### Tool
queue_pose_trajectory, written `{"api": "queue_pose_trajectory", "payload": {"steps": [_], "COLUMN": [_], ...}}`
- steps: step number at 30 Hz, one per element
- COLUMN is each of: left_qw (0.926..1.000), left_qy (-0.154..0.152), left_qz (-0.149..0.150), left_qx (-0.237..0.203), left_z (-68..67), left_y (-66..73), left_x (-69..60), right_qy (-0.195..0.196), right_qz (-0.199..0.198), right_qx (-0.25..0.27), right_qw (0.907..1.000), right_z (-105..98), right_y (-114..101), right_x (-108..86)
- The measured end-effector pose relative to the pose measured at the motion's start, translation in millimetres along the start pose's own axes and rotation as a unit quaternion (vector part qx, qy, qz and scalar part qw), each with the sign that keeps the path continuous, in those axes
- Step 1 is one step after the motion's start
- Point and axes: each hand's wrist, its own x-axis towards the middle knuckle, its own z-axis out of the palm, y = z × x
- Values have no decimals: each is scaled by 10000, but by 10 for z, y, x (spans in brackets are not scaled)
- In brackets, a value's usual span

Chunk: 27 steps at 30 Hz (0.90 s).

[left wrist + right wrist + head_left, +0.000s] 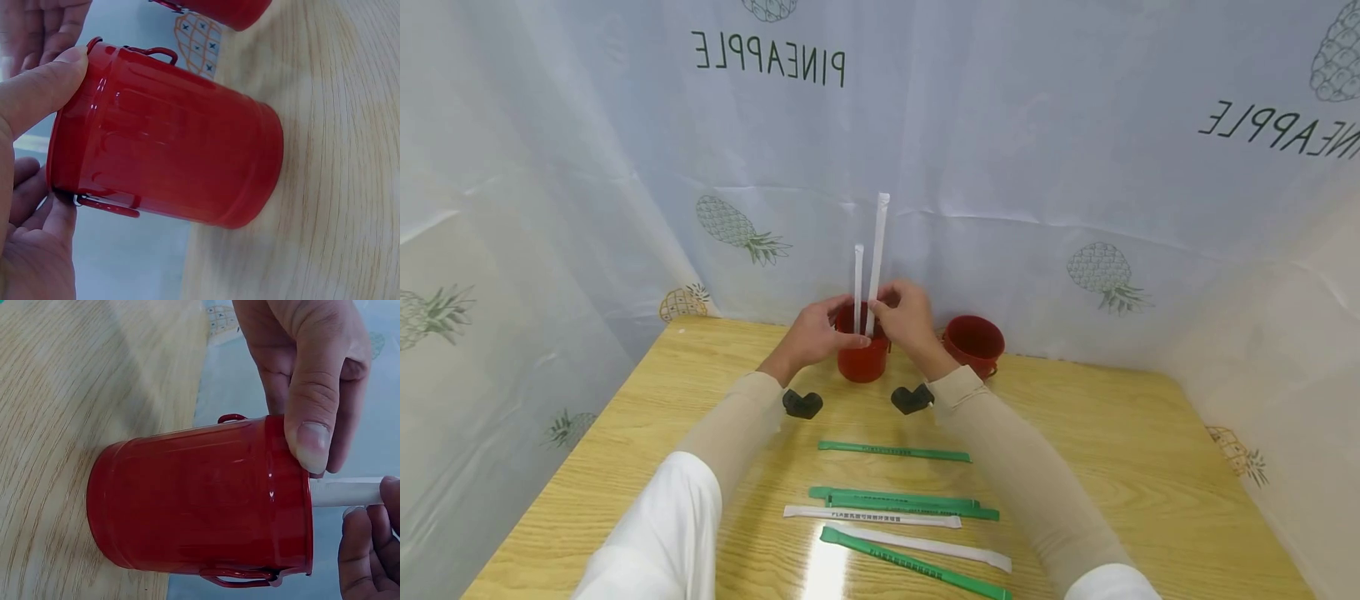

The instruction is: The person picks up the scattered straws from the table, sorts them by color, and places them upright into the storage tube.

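Right hand (pixel 912 318) is pinching a white straw (pixel 878 242) just above the mouth of a red bucket (pixel 862 365); the straw's long axis is standing near-upright, its top leaning rightward. Left hand (pixel 814 335) is gripping the bucket. The straw's hidden lower end is probably sitting inside.

Behind the left grip (pixel 812 335) and the right grip (pixel 910 320) hangs a creased whitish fabric sheet (pixel 992 175), continuing down both sides, with green and orange pineapple prints (pixel 1099 267) and mirrored "PINEAPPLE" lettering (pixel 769 58) above them. Beneath both grips spreads a yellowish wood-grain desk (pixel 1120 483), a bright glare (pixel 825 575) marking its surface nearer the viewer.
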Motion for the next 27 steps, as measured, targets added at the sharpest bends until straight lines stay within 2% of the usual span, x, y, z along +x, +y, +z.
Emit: {"api": "queue_pose_trajectory", "payload": {"steps": [10, 16, 23, 27], "left_qw": [9999, 9999, 9999, 9999], "left_qy": [-57, -56, -87, -65], "left_qz": [37, 104, -22, -81], "left_qx": [107, 85, 91, 122], "left_z": [13, -16, -30, -18], "left_y": [-13, 20, 28, 11], "left_x": [-18, -4, -2, -1], "right_qy": [68, -24, -387, -792], "right_qz": [117, -5, 488, 601], "right_qx": [31, 414, 1166, 1204], "right_qw": [9999, 9991, 9912, 9877], "right_z": [-20, -112, -253, -387], "right_y": [125, 177, 290, 412], "right_x": [-37, -164, -569, -919]}}
